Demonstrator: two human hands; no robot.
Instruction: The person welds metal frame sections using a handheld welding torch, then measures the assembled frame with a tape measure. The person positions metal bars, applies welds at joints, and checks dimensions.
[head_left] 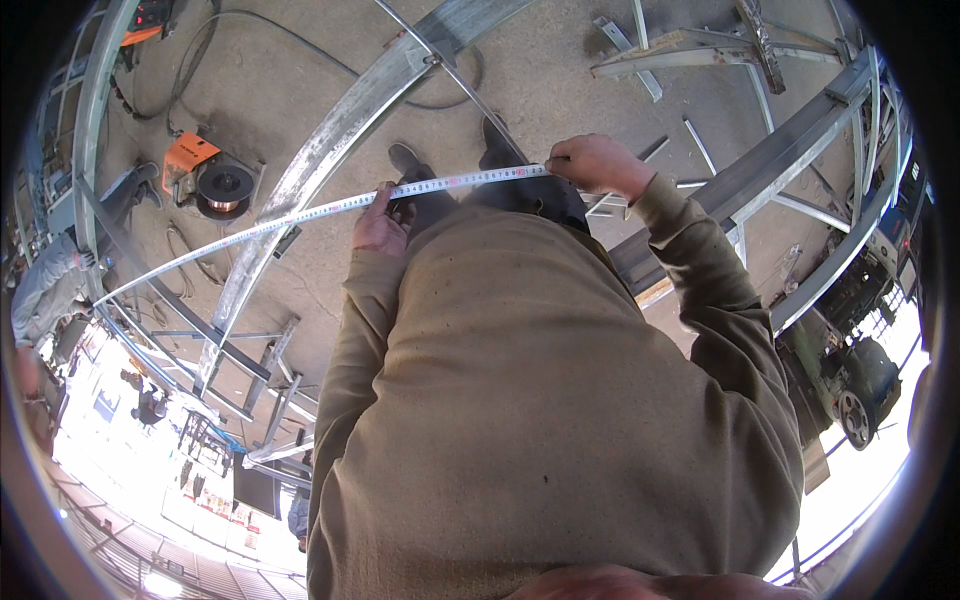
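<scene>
A white measuring tape (300, 217) is stretched in front of me at about waist height, running from my right hand far out to the left. My right hand (600, 165) pinches it at the right end, and the tape's case is not visible. Further left, my left hand (381, 228) grips the tape's edge between thumb and fingers. From there it passes over a curved grey steel tube (290, 195). The tape's far end is near another person (50, 285) in grey clothing, but I cannot tell whether that person holds it.
An orange wire feeder (190, 152) with a wire spool (225, 188) stands on the floor at the left. Long steel beams (740, 165) curve along my right, with loose metal pieces (700, 145) nearby. A machine with a wheel (856, 418) is at far right.
</scene>
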